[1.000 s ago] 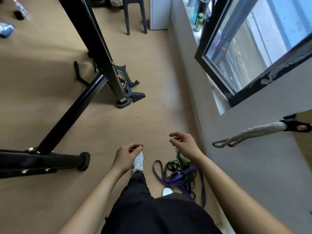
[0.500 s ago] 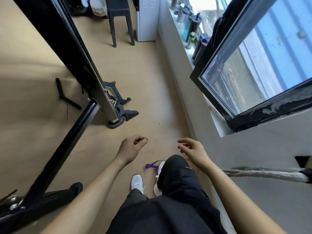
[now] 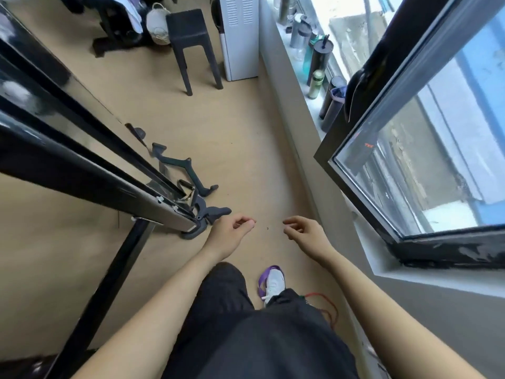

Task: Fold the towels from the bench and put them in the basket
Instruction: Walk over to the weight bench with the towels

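Looking down a narrow lane of tan floor [image 3: 240,149], smooth and matte, open ahead as far as a dark plastic stool [image 3: 191,45] and a white cabinet [image 3: 240,36]. Left edge of the lane: glossy black metal frame [image 3: 90,170] slanting down to a grey foot [image 3: 199,214] on the floor; a second black bar runs back toward me. Right edge: grey wall base and a pale sill [image 3: 306,86] lined with bottles [image 3: 317,83], then an open window [image 3: 410,170] whose black frame corner juts into the lane.

My left hand [image 3: 226,236] hangs loosely curled, fingers half bent, grasping nothing, just beside the frame's foot. My right hand [image 3: 306,232] is the same: slack, thumb and fingers near each other, nothing between them. Clear floor shows between the two hands.

Below: black trousers, soft cloth, and one white shoe [image 3: 273,283] with a purple band [image 3: 263,280] looped against it; a thin red cord [image 3: 325,299] lies just to its right.

Towels and bench: I cannot pick them out. A pale woven basket [image 3: 159,23], rounded, sits far ahead, left of the stool.
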`<state>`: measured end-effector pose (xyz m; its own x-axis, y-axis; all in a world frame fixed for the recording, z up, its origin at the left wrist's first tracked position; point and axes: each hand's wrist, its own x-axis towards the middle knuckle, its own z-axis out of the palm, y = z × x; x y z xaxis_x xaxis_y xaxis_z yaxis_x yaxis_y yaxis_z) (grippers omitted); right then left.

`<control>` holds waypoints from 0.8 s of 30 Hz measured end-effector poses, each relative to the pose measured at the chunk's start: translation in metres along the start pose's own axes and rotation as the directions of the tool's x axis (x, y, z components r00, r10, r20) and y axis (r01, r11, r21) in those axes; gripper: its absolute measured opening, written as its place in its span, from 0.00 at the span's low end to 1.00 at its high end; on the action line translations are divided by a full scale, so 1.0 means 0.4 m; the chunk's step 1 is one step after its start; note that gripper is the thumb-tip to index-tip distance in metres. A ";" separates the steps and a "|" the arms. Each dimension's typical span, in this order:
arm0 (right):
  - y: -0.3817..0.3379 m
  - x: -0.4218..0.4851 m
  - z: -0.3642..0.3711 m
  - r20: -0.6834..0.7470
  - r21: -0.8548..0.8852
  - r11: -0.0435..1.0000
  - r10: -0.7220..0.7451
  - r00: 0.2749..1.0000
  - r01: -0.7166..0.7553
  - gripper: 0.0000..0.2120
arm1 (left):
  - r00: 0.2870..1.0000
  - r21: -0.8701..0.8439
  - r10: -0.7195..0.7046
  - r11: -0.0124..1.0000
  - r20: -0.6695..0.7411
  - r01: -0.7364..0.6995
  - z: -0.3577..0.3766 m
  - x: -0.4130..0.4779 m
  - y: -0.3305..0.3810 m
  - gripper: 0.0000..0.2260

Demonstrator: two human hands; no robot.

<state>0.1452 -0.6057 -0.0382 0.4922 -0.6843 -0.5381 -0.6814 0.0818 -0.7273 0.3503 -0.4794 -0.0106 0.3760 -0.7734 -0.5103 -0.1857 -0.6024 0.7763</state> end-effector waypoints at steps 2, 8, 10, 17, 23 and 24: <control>-0.038 0.078 -0.028 0.004 -0.016 1.000 0.004 1.000 -0.004 0.09 | 1.000 -0.025 0.015 1.000 0.002 -0.015 -0.009 0.060 0.036 0.19; -0.186 0.325 -0.064 0.033 -0.055 0.998 0.016 0.999 -0.014 0.11 | 1.000 -0.143 -0.010 0.990 -0.016 0.008 -0.112 0.291 0.102 0.09; -0.243 0.405 -0.071 0.011 -0.046 0.998 0.031 0.999 -0.030 0.10 | 1.000 -0.138 0.006 0.990 -0.010 -0.007 -0.165 0.383 0.115 0.17; -0.445 0.637 -0.107 0.009 -0.077 0.996 0.052 0.999 -0.051 0.11 | 1.000 -0.119 0.017 0.993 0.017 -0.015 -0.370 0.671 0.178 0.14; -0.592 0.815 -0.163 0.015 -0.038 0.998 0.042 0.999 -0.042 0.10 | 0.999 -0.140 0.031 0.990 -0.013 -0.032 -0.501 0.872 0.272 0.15; -0.609 0.851 -0.171 0.014 -0.035 0.998 0.045 0.999 -0.044 0.10 | 0.999 -0.143 0.032 0.989 -0.016 -0.034 -0.516 0.904 0.284 0.15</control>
<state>0.4416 -0.9081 -0.0148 0.4687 -0.6696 -0.5761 -0.7210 0.0868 -0.6875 0.6527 -0.7869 -0.0304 0.3846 -0.7891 -0.4790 -0.0672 -0.5414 0.8380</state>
